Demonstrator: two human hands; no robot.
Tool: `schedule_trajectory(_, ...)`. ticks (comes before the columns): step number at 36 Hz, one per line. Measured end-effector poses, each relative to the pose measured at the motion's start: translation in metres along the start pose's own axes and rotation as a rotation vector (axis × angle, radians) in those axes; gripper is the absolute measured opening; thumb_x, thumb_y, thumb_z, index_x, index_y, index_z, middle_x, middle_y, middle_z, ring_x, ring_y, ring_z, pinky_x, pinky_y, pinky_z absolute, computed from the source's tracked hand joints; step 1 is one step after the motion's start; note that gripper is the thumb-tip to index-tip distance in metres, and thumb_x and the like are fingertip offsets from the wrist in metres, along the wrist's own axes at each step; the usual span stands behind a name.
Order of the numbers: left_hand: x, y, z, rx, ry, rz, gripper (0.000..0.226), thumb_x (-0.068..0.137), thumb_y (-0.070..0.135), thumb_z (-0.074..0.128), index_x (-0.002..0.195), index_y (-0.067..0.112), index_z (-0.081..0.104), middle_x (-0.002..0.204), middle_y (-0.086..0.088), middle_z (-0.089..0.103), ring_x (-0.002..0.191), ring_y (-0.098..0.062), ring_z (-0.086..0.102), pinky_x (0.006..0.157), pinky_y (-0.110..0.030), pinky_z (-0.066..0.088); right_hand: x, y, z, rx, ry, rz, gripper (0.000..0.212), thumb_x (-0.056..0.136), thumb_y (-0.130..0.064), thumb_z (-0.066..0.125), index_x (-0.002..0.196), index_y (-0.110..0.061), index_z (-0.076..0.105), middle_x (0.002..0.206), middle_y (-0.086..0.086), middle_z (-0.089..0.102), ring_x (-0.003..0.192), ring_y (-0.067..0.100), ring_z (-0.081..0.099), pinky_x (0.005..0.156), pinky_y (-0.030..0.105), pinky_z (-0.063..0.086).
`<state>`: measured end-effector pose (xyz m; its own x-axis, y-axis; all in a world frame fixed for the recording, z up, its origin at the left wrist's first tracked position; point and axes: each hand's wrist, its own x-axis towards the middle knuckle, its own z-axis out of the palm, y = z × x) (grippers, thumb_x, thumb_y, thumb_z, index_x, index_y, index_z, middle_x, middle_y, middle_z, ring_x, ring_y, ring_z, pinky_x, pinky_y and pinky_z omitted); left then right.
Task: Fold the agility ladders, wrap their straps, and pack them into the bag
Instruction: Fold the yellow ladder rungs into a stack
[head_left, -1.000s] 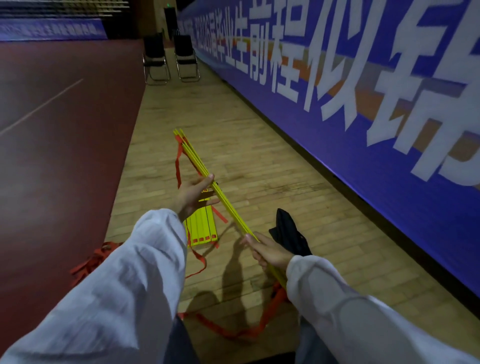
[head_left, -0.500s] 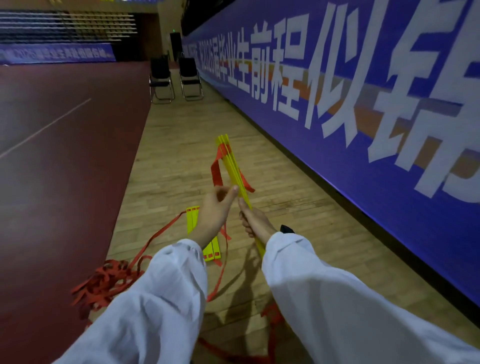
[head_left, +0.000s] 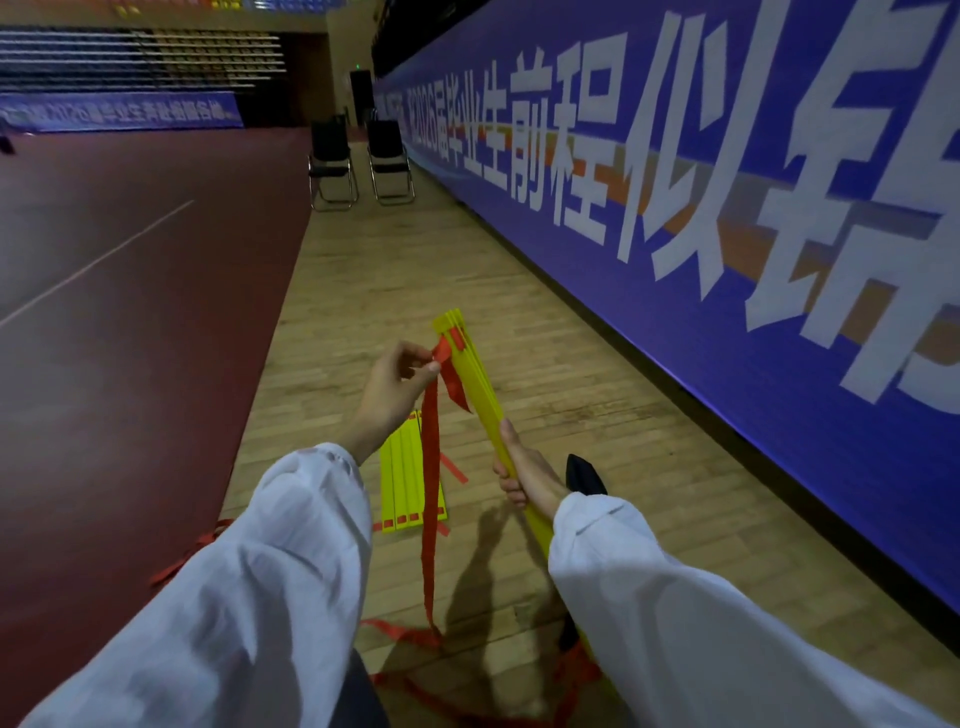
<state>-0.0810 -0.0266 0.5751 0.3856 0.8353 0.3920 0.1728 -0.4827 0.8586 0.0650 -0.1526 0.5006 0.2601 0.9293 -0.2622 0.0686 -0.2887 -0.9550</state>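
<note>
Right hand (head_left: 522, 470) gripped yellow rung bundle (head_left: 470, 371) low, tilted up-left; left hand (head_left: 397, 387) pinched red strap (head_left: 430, 488) beside its top.

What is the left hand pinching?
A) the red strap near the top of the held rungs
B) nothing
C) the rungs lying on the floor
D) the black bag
A: the left hand pinches the strap beside the top of the rungs, which the right hand grips lower down.
</note>
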Motion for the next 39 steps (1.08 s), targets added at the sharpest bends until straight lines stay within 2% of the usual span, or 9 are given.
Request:
schedule_trajectory(3,-0.002,0.005,-0.002,-0.085,-0.026,-0.060,0.002,0.090,0.004,0.063,0.091,0.005,0.061,0.064,0.008,0.056,0.055,0.009,0.052,0.057,-0.006,0.039,-0.002,0.000,0.001,0.009,-0.004,0.006,0.076,0.056,-0.094,0.036,0.069,-0.019,0.046,0.053,-0.004,0.032,0.046,0.012,0.029,0.050,0.026,0.025)
schedule_trajectory(6,0.000,0.009,-0.007,-0.122,-0.089,-0.123,0.015,0.091,0.009,0.063,0.076,0.013,0.060,0.050,0.016,0.056,0.049,0.005,0.048,0.049,-0.008,0.035,-0.004,0.000,0.002,0.006,0.006,0.007,0.078,0.053,-0.095,0.037,0.066,-0.019,0.045,0.052,-0.004,0.033,0.044,0.012,0.030,0.049,0.027,0.025)
schedule_trajectory(10,0.010,0.011,-0.020,-0.034,-0.041,-0.134,0.027,0.087,0.004,0.066,0.066,0.015,0.053,0.060,0.001,0.052,0.057,-0.005,0.047,0.057,-0.018,0.036,-0.007,0.003,-0.001,0.048,0.017,0.000,0.069,0.068,-0.086,0.033,0.065,-0.019,0.049,0.052,-0.002,0.033,0.044,0.012,0.030,0.047,0.025,0.024)
schedule_trajectory(14,0.018,0.015,-0.027,0.133,-0.019,-0.037,0.032,0.086,0.010,0.068,0.064,0.019,0.047,0.075,-0.009,0.048,0.066,-0.019,0.045,0.063,-0.032,0.035,-0.007,0.005,-0.001,0.069,0.025,-0.002,0.074,0.061,-0.089,0.033,0.064,-0.016,0.047,0.049,-0.003,0.037,0.041,0.012,0.032,0.045,0.024,0.025)
schedule_trajectory(19,0.006,0.026,-0.018,0.094,-0.145,-0.053,0.025,0.094,0.016,0.059,0.073,0.013,0.044,0.066,-0.012,0.069,0.065,-0.026,0.068,0.067,-0.038,0.051,-0.007,-0.001,-0.007,0.069,0.031,-0.016,0.078,0.056,-0.094,0.035,0.063,-0.017,0.047,0.050,-0.003,0.036,0.043,0.012,0.031,0.048,0.027,0.025)
schedule_trajectory(23,-0.010,0.043,-0.007,0.002,-0.308,-0.074,0.017,0.099,0.014,0.051,0.084,0.010,0.043,0.058,-0.012,0.068,0.051,-0.022,0.066,0.051,-0.029,0.054,-0.011,-0.011,-0.017,0.061,0.003,-0.032,0.076,0.057,-0.093,0.036,0.064,-0.018,0.044,0.051,-0.003,0.034,0.043,0.012,0.030,0.049,0.027,0.026)
schedule_trajectory(32,-0.060,0.061,0.025,-0.154,-0.610,-0.283,0.010,0.101,0.003,0.041,0.094,0.007,0.047,0.059,-0.004,0.068,0.045,-0.015,0.065,0.042,-0.024,0.052,-0.006,-0.038,-0.018,0.133,0.089,-0.048,0.066,0.077,-0.080,0.044,0.069,-0.015,0.052,0.051,-0.002,0.037,0.043,0.012,0.031,0.045,0.025,0.024)
schedule_trajectory(35,-0.087,0.051,0.040,-0.187,-0.612,-0.343,0.005,0.100,0.000,0.041,0.102,0.002,0.045,0.069,-0.008,0.065,0.044,-0.013,0.064,0.044,-0.022,0.051,-0.008,-0.055,-0.015,0.179,0.098,-0.067,0.059,0.085,-0.072,0.043,0.066,-0.016,0.048,0.051,0.000,0.036,0.041,0.012,0.031,0.044,0.026,0.024)
schedule_trajectory(39,-0.118,0.028,0.060,-0.207,-0.566,-0.450,0.008,0.100,0.017,0.049,0.103,0.010,0.046,0.061,-0.005,0.068,0.044,-0.015,0.063,0.047,-0.024,0.044,-0.014,-0.083,-0.010,0.256,0.056,-0.093,0.051,0.090,-0.063,0.041,0.071,-0.017,0.045,0.047,-0.004,0.035,0.040,0.010,0.029,0.045,0.027,0.021)
